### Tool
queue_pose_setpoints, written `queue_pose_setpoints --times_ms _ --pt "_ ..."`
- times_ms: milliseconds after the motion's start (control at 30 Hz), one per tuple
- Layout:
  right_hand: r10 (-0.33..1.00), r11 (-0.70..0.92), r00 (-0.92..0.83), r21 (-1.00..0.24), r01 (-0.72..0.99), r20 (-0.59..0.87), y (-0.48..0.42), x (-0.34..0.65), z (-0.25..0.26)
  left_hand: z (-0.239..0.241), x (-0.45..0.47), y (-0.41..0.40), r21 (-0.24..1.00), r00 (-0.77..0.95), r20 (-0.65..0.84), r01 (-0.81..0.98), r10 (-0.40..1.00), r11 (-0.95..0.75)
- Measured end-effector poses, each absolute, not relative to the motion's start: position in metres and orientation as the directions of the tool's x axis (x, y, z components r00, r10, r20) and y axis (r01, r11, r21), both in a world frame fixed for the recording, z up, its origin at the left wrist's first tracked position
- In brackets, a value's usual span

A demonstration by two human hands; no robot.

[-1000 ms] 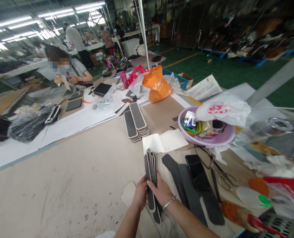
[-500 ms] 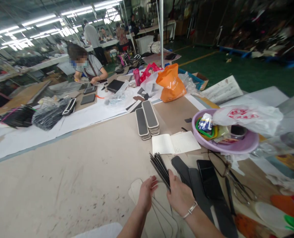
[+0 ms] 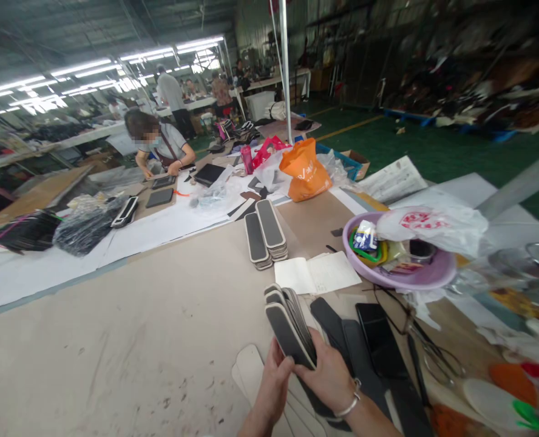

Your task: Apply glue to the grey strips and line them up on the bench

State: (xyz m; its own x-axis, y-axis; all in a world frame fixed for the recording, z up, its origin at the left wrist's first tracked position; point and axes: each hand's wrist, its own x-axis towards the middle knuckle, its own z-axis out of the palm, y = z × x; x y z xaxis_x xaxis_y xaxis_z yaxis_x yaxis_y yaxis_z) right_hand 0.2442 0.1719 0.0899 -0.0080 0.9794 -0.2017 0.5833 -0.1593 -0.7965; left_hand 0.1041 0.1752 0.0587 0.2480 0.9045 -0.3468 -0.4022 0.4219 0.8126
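A fanned bundle of long, round-ended grey strips with pale borders is tilted upright between my two hands. My right hand, with a bracelet at the wrist, is closed round its right side, thumb across the front. My left hand grips the lower left edge of the front strip, thumb close to the other thumb. Below my hands lie pale round-ended pieces, partly covered. Beside my right hand rest plain dark grey strips and a black phone. Two stacks of bordered grey strips stand farther off.
An open notebook lies beyond the bundle. To the right stands a purple basin of small items, with scissors nearer me. An orange bag sits at the back. A co-worker works across the table.
My left hand has moved in and taken hold of the bundle. The strips have turned from edge-on to show their grey bordered faces.
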Motion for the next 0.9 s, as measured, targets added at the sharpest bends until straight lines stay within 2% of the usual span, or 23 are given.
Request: queue_pose_setpoints --times_ms 133,233,300,400,500,633,800,900 --pt "0.996 0.062 -0.087 -0.931 0.359 0.032 0.182 0.235 0.125 0.105 0.099 0.190 0.947 0.229 -0.192 -0.213 0.954 0.242" --pt "0.978 0.195 -0.127 -0.947 0.255 0.167 0.190 0.236 0.135 0.124 0.092 0.194 0.983 0.212 -0.139 -0.091 0.967 0.161" --pt "0.970 0.224 -0.148 -0.946 0.235 0.193 0.191 0.239 0.132 0.126 0.089 0.194 0.986 0.238 -0.159 -0.007 0.958 0.166" --pt "0.978 0.182 -0.147 -0.953 0.242 0.149 0.185 0.243 0.113 0.117 0.086 0.191 0.980 0.241 -0.200 0.060 0.950 0.191" --pt "0.990 0.116 -0.111 -0.950 0.289 0.088 0.175 0.245 0.089 0.103 0.082 0.187 0.984 0.212 -0.164 0.103 0.963 0.145" --pt "0.995 0.042 -0.102 -0.945 0.325 0.010 0.164 0.243 0.070 0.086 0.077 0.183 0.959 0.266 -0.205 0.247 0.942 0.139" --pt "0.990 -0.062 -0.100 -0.947 0.314 -0.098 0.156 0.231 0.062 0.074 0.078 0.176 0.960 0.294 -0.212 0.242 0.932 0.142" --pt "0.991 -0.077 -0.080 -0.953 0.292 -0.104 0.152 0.225 0.053 0.058 0.078 0.165 0.962 0.251 -0.219 0.215 0.943 0.167"
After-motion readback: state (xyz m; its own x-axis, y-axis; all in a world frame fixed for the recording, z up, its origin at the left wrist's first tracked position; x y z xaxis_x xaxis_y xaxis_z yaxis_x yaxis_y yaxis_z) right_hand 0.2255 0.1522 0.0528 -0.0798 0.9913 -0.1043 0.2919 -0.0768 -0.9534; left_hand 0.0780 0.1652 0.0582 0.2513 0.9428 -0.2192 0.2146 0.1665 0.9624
